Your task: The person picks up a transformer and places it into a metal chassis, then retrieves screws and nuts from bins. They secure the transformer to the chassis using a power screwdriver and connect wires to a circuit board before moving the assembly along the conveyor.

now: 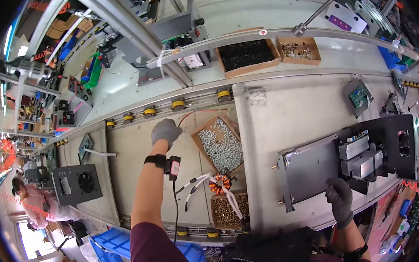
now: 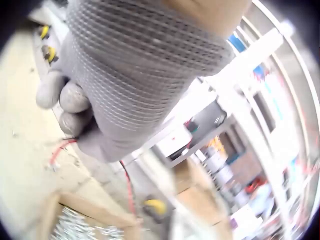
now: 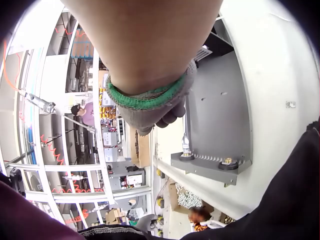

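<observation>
In the head view my left hand [image 1: 167, 133], in a grey knit glove, is over the bench left of a box of silvery screws [image 1: 219, 142]. Its curled fingers grip a red wire [image 2: 129, 187], which comes out on both sides of the fist in the left wrist view; a dark strand runs beside it. My right hand [image 1: 340, 202], also gloved, hangs loosely curled at the near edge of a dark grey metal chassis [image 1: 311, 174], with nothing seen in it. The right wrist view shows its back and cuff; the palm is hidden.
An orange-and-black wound coil [image 1: 219, 183] with white-sleeved leads lies below the screw box, beside a box of brass-coloured parts [image 1: 223, 211]. A grey unit with a fan [image 1: 78, 183] stands at left. A circuit board [image 1: 358, 96] lies at right. Metal framing [image 1: 280, 33] crosses the back.
</observation>
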Motion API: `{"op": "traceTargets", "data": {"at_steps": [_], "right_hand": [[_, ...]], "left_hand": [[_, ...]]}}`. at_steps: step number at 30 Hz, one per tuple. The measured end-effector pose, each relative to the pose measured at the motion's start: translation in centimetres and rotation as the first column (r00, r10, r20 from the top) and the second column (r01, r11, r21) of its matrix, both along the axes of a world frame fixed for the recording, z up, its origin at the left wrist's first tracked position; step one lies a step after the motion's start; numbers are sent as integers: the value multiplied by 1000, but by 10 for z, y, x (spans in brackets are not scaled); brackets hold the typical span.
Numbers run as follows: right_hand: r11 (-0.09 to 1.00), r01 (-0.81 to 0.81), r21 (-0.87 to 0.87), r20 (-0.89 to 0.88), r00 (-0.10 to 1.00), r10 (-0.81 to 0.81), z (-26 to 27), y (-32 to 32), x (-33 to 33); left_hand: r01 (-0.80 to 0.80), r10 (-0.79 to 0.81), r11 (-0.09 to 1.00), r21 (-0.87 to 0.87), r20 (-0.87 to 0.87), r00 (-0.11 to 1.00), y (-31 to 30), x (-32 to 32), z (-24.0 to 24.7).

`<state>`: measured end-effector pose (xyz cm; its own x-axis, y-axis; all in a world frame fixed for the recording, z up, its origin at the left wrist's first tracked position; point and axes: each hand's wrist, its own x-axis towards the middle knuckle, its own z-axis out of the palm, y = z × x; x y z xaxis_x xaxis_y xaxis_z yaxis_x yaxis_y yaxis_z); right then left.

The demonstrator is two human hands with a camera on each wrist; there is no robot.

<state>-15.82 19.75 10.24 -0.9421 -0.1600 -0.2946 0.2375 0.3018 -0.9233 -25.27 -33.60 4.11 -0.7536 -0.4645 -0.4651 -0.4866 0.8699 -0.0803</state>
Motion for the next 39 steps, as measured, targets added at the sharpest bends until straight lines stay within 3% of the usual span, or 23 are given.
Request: {"op": "traceTargets", "data": {"at_steps": [1,2,4,5,7,9,11,13,15,17,19,23,25,26,28,29,31,32,34,39], "right_hand": [[998,-50,43,-20,998,51,3,-3,0],[996,-84,14,-64,994,85,7,-11,0],[985,-146,-91,-57,988,141,15,-34,0],[966,-191,-176,-57,981,183,21,-46,0],[933,-196,-301,26,977,214,44,-77,3],[908,-272,-318,72,948,309,60,-95,6],[868,-371,-331,-22,922,387,74,-110,13],[839,-402,-366,-63,911,409,80,-117,24],[815,-345,-465,-82,934,348,79,-120,34],[839,-343,-422,-110,938,328,77,-113,38],[849,-181,-497,100,959,264,80,-109,39],[818,-210,-536,191,913,360,81,-101,40],[792,-236,-563,200,891,407,76,-101,43],[792,-235,-564,200,891,407,76,-102,43],[779,-182,-600,264,874,408,76,-105,42],[779,-182,-600,270,871,411,75,-105,41],[785,-244,-569,285,838,466,70,-105,37],[787,-240,-569,294,834,467,70,-106,36],[797,-271,-539,264,844,466,73,-110,34],[812,-291,-506,295,826,480,75,-118,29]], "left_hand": [[-223,293,852,473,-79,953,2,16,16],[-301,564,459,836,-13,825,7,37,31],[-87,614,41,995,44,788,50,77,68],[-77,616,-101,992,124,778,69,92,82],[29,674,-188,982,108,731,122,118,111],[79,590,-269,960,99,801,149,137,114],[102,598,-292,951,98,795,179,149,125],[135,603,-305,943,81,793,206,154,131],[151,679,-251,956,62,731,226,159,139],[170,678,-266,949,58,733,236,161,136],[199,684,-283,938,52,728,243,163,135],[245,680,-190,951,-53,731,256,165,140],[377,694,31,926,-292,658,263,165,139],[376,694,32,926,-291,659,264,165,134],[477,684,244,844,-499,532,265,165,123],[471,687,245,847,-494,532,265,166,122],[481,616,444,756,-647,449,266,168,119],[473,619,442,762,-641,454,266,169,119],[469,555,550,691,-722,413,267,169,122],[432,569,600,673,-739,361,268,168,112]]}}
